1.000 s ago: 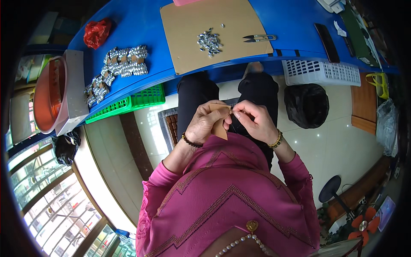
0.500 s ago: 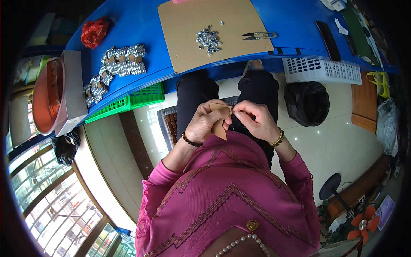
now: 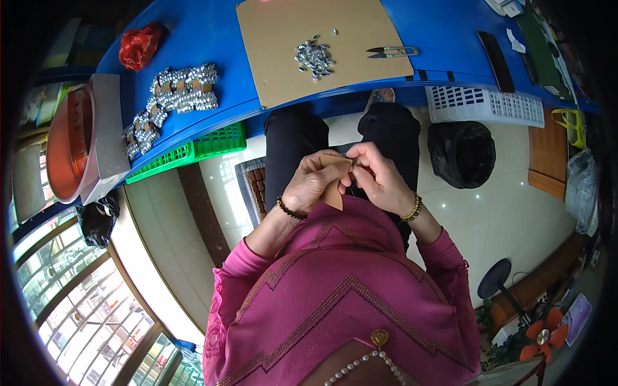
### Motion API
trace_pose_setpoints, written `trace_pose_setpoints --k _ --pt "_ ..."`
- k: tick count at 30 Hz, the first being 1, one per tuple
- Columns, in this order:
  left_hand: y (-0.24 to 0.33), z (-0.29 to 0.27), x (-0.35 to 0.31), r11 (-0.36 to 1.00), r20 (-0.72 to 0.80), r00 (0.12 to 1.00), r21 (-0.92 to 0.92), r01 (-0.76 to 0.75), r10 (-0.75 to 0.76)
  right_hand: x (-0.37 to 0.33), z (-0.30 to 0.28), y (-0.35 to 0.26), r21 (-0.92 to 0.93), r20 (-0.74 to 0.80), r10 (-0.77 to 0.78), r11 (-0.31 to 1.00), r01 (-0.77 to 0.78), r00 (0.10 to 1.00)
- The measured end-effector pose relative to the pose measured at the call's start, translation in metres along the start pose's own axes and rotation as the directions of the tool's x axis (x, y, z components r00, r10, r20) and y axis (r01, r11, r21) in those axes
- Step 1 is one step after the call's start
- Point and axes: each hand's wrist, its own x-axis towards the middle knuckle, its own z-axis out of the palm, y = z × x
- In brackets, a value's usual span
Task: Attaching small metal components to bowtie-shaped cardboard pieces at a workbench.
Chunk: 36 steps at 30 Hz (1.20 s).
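Over my lap, my left hand (image 3: 308, 185) is closed on a thin tan piece (image 3: 332, 195), like card or leather, with a pointed lower end. My right hand (image 3: 388, 186) meets it at the piece's right edge, thumb and fingers pinched together. What sits between those fingertips is too small to make out. On the blue table ahead, a brown cardboard sheet (image 3: 277, 64) carries a pile of shiny silver beads or stones (image 3: 314, 59). Thread snips (image 3: 394, 52) lie at the sheet's right side.
Bundles of silver beadwork (image 3: 183, 89) and a red plastic bag (image 3: 140, 47) lie on the blue table (image 3: 219, 38), left. A dark phone (image 3: 496, 61) rests at the right. Beneath are a green crate (image 3: 215, 141), a white basket (image 3: 486, 106) and a black-lined bin (image 3: 461, 154).
My right hand's fingers have shifted slightly and curled closer to the left fingertips. The left hand still holds the tan piece in nearly the same place.
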Motion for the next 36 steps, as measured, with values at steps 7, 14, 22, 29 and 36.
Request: trace_pose_setpoints --k 7,14,22,29,36 --pt "-0.009 -0.007 0.005 0.964 -0.009 0.989 0.225 -0.142 0.148 0.006 -0.002 -0.006 -0.067 0.065 -0.054 0.996 0.059 0.996" --pt "0.002 -0.005 -0.003 0.869 -0.214 0.922 0.454 -0.198 0.322 0.014 -0.003 -0.036 -0.517 -0.099 -0.628 0.695 0.499 0.772" --pt "0.058 -0.114 -0.047 -0.053 0.084 0.23 0.989 -0.137 0.969 -0.027 -0.124 0.001 0.945 -0.326 0.22 0.053 0.322 0.919" --pt "0.075 -0.184 -0.123 -0.036 0.024 0.043 0.956 0.292 0.999 -0.189 -0.282 0.118 0.692 -0.71 0.547 0.421 0.587 0.444" --pt "0.056 -0.206 -0.118 0.571 -0.56 0.164 0.821 -0.025 0.812 -0.179 -0.284 0.099 0.615 -0.788 0.558 0.7 0.362 0.261"
